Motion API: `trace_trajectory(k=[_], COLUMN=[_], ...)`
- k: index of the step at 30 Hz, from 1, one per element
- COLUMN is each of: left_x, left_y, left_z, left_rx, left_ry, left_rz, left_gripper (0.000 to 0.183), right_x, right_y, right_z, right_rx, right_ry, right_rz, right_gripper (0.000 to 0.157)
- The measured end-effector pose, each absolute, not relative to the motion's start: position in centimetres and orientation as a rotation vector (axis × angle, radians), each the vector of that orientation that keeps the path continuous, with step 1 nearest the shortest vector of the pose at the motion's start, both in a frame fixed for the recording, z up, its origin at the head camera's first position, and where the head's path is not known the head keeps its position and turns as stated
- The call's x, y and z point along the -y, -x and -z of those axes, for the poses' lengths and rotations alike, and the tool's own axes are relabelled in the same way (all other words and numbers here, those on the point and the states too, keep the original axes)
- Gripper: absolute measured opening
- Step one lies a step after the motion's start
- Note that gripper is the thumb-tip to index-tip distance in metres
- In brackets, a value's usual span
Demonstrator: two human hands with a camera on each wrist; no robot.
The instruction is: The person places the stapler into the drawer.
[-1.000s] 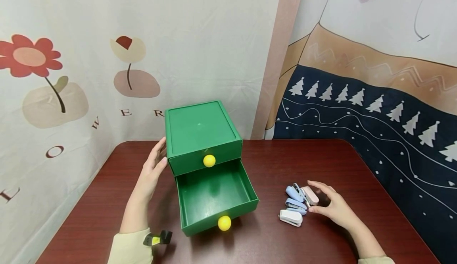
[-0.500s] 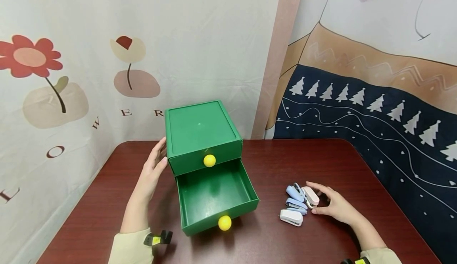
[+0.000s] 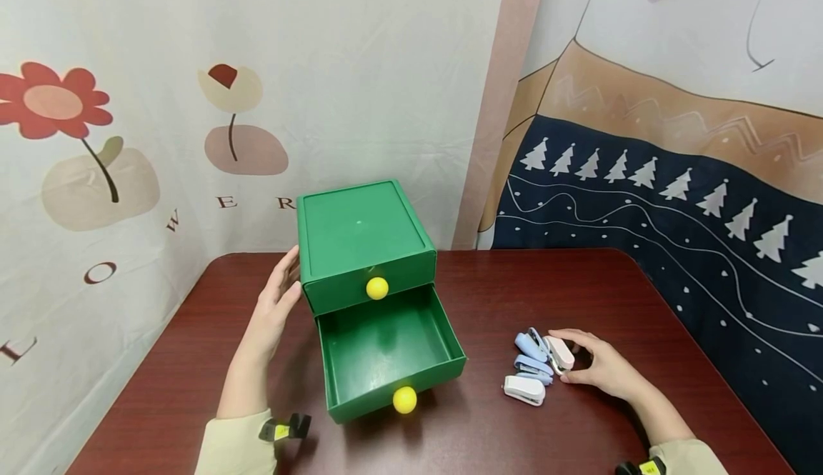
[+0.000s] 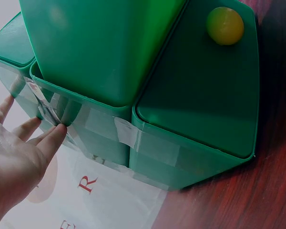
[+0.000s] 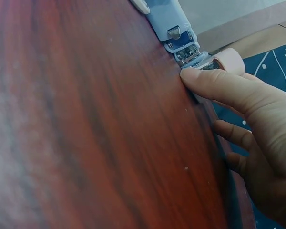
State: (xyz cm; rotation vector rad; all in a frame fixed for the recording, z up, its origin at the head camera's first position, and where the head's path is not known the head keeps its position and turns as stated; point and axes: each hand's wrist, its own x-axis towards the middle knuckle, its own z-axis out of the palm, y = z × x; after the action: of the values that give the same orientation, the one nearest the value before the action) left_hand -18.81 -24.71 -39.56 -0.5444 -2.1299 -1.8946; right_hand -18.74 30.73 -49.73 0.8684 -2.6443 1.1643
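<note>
Apparently steadying it, the left hand [image 3: 268, 312] touches, without gripping, a green drawer unit [image 3: 360, 232] with spread fingers (lower drawer [image 3: 373, 368] pulled out); on the counter [image 3: 489, 303], the right hand [image 3: 604, 368] pinches a pinkish stapler [image 3: 560, 353] by its ends, beside blue staplers [image 3: 530, 348].

A flower-print curtain [image 3: 360, 68] hangs behind the red-brown table [image 3: 489, 432]; navy tree-print fabric [image 3: 669, 253] extends along the table's right side.

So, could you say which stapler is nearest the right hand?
The pale pink stapler, bracketed by the right hand; the blue ones and the white one lie farther left.
</note>
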Motion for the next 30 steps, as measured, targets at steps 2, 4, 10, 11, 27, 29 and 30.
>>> trace_trajectory(k=[2, 4, 10, 11, 27, 29, 30], left_x=[24.7, 24.7, 24.7, 24.7, 24.7, 24.7, 24.7], left_y=[18.9, 18.9, 19.0, 18.9, 18.9, 18.9, 18.9], left_z=[39.5, 39.5, 39.5, 39.5, 39.6, 39.6, 39.6], left_rx=[2.128, 2.128, 2.128, 2.128, 2.127, 2.124, 2.123], left_ry=[0.548, 0.55, 0.551, 0.549, 0.543, 0.545, 0.546], left_rz=[1.897, 1.899, 1.898, 1.898, 1.897, 1.9, 1.901], left_gripper=[0.053, 0.053, 0.053, 0.053, 0.053, 0.053, 0.053], right_x=[-30.6, -30.5, -30.4, -30.4, -28.2, -27.6, -27.2], right_y=[18.6, 18.5, 17.9, 17.9, 17.2, 17.1, 17.0], right_z=[49.6, 49.6, 49.3, 49.3, 46.8, 46.2, 45.8], right_rx=[2.634, 2.622, 2.585, 2.584, 2.497, 2.471, 2.459], right_ry=[-0.859, -0.852, -0.817, -0.808, -0.787, -0.811, -0.819], right_rz=[-1.163, -1.159, -1.163, -1.171, -1.172, -1.143, -1.128], right_gripper=[0.065, 0.064, 0.064, 0.065, 0.071, 0.072, 0.073])
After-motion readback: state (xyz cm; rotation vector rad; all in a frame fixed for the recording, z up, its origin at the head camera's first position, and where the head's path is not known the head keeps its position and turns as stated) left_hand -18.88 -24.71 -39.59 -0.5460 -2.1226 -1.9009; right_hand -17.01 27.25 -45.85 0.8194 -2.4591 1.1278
